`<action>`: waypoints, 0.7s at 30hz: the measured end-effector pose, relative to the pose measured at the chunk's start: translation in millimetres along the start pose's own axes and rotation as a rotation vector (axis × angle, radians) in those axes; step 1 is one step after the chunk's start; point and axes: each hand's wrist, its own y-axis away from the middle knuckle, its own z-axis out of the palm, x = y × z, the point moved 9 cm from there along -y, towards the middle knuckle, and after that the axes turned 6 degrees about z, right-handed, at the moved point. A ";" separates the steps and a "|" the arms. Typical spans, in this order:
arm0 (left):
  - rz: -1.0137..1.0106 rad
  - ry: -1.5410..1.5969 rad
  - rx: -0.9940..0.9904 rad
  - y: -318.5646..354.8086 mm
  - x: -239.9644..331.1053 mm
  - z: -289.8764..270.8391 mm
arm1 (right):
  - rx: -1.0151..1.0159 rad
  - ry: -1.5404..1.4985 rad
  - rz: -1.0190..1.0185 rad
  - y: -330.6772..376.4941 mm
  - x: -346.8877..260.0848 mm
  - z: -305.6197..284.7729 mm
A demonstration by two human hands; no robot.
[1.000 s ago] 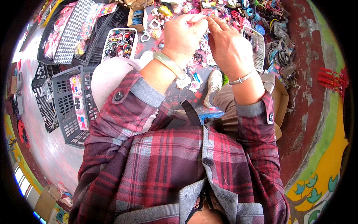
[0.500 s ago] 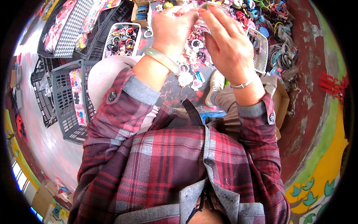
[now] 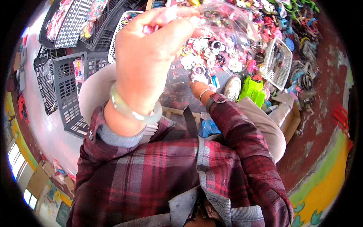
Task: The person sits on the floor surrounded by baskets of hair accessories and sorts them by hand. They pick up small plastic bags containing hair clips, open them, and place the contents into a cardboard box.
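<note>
Left hand (image 3: 151,49) pinches a clear plastic bag (image 3: 227,22) by its top edge: light, floppy, slippery, so grip the rim. Right hand (image 3: 197,87), below the bag, probably picks trinkets; grip unclear.

Trinkets (image 3: 211,56) and crates (image 3: 70,90), seemingly little gap

Grey plastic crates (image 3: 68,94) left, white wire basket (image 3: 278,62) right, green box (image 3: 251,89), cardboard box (image 3: 289,119) beside it.

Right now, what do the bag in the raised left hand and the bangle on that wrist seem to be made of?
The bag looks like thin clear plastic: glossy, creased, see-through. The bangle looks like pale green stone or glass, smooth and translucent; I cannot tell which.
</note>
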 end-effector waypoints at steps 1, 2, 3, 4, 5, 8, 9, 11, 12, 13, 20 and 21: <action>-0.020 -0.030 0.003 -1.1 -3.2 -0.3 | -0.029 0.027 0.015 -5.5 -1.1 10.4; -0.042 -0.061 0.004 -5.6 -8.2 -0.5 | -0.051 0.041 0.007 -13.4 0.3 16.7; -0.038 -0.021 0.021 -8.7 -13.1 -2.6 | -0.079 0.056 -0.003 -15.7 1.1 19.5; -0.027 -0.019 0.028 -11.3 -16.6 -5.1 | -0.107 0.070 -0.012 -17.6 0.8 23.0; -0.018 -0.017 0.034 -13.0 -19.4 -7.9 | -0.111 0.113 0.000 -19.3 1.4 25.2; 0.016 -0.024 0.046 -13.4 -19.9 -2.7 | -0.030 0.114 -0.158 -26.6 6.2 29.7; 0.060 -0.061 0.073 -10.2 -18.3 5.1 | 0.014 0.104 -0.189 -24.7 7.3 26.8; 0.041 -0.109 0.077 -11.2 -20.8 8.7 | -0.014 0.100 -0.206 -24.2 7.2 33.2; -0.012 -0.114 0.051 -16.2 -22.7 9.0 | -0.018 0.103 -0.206 -25.2 9.7 31.6; -0.065 -0.120 0.024 -18.2 -24.6 10.6 | -0.040 0.123 -0.197 -25.2 10.5 33.3; -0.245 0.041 0.061 -10.8 -38.1 9.3 | -0.089 -0.349 -0.050 -25.7 27.6 -60.4; -0.228 0.061 0.052 -11.3 -38.4 10.0 | -0.175 -0.611 0.035 -17.1 39.5 -88.4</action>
